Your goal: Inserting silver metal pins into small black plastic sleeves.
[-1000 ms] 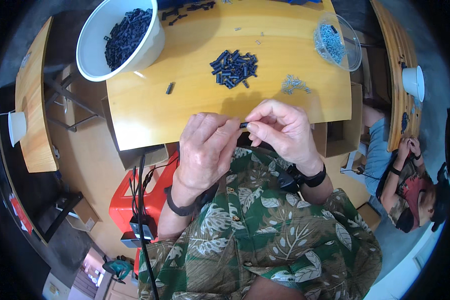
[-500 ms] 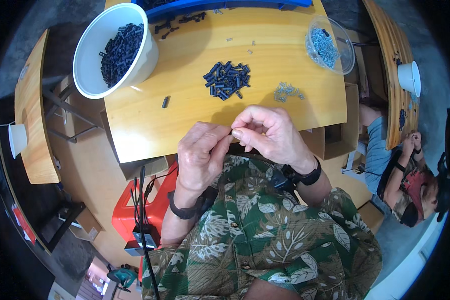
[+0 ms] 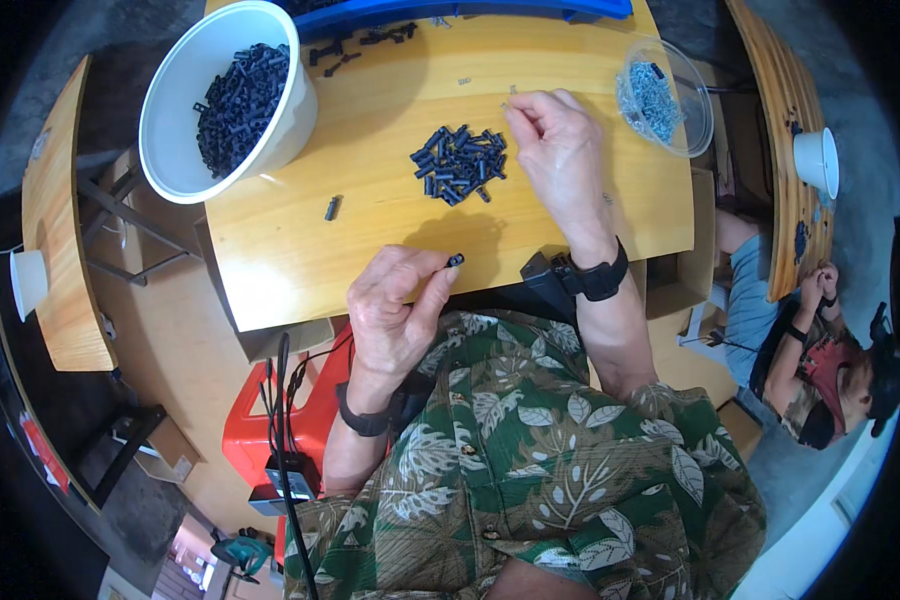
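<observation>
We pinch a small black plastic sleeve (image 3: 456,260) in our left hand (image 3: 395,310) at the wooden tabletop (image 3: 300,260) edge, while our right hand (image 3: 555,150), a moment ago joined with it, now reaches out, fingertips closing on a tiny metal screw (image 3: 511,98) to fit next.
</observation>
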Available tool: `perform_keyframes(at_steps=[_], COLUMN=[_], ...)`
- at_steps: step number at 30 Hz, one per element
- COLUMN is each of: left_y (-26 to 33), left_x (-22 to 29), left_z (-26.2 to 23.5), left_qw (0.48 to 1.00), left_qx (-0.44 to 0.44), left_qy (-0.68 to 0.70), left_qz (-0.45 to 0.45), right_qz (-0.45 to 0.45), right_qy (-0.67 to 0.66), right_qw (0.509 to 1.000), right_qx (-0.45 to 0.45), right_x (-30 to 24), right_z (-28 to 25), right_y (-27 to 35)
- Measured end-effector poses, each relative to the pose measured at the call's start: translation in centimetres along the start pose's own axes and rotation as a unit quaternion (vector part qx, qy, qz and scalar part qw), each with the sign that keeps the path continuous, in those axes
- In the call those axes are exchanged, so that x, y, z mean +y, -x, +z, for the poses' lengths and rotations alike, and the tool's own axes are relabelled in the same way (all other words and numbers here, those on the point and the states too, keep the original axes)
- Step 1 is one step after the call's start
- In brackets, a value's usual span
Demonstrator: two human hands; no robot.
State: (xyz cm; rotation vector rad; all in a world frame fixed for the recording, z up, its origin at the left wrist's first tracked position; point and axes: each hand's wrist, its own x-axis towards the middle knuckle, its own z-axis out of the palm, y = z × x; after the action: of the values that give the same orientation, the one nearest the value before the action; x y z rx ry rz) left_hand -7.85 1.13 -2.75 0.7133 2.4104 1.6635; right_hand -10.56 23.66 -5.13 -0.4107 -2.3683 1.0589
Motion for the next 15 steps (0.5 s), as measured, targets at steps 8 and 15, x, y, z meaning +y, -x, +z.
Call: perform_keyframes(at_steps=[8,15], left_y=[0.3,0.5], left_x=[0.1,0.7], left_z=[0.2,0.0], left_qw=[1.0,1.0], left_qx=[-0.004,-0.001], left_qy=[0.002,0.0], left_qz=[-0.003,-0.006], right_qz=[-0.072,0.069], right_qy=[0.078,-0.091], right_qw=[0.994,0.992], right_qx=[-0.003,-0.049], right_x=[0.9,-2.2], right_z=[1.1,-1.7], right_y=[-0.2,2.3])
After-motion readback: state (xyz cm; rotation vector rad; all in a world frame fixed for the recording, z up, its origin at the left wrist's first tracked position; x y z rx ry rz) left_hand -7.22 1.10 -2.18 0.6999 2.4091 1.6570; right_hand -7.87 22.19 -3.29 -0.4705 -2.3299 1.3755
